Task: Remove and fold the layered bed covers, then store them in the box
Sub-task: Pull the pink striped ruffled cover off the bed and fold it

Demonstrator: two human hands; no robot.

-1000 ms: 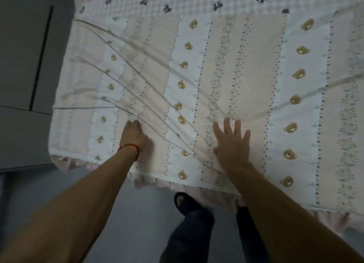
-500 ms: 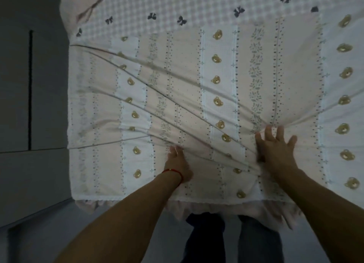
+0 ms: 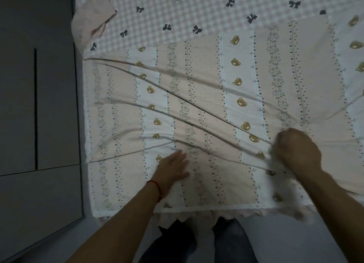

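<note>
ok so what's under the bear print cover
A pink gingham sheet with dark bows shows beyond the bear print cover, and a pink ruffle below its near edge. Anything beneath the middle is hidden.

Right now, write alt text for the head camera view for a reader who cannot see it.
A person's right hand bunches up the bear-print striped cover on a bed while the left hand presses flat on it. Long creases run diagonally toward the gripped spot, and a pink checked cover with dark bows lies beyond it.

Bear-print cover (image 3: 206, 97) atop gingham sheet (image 3: 177, 12), cabinet (image 3: 37, 105) left of bed
</note>
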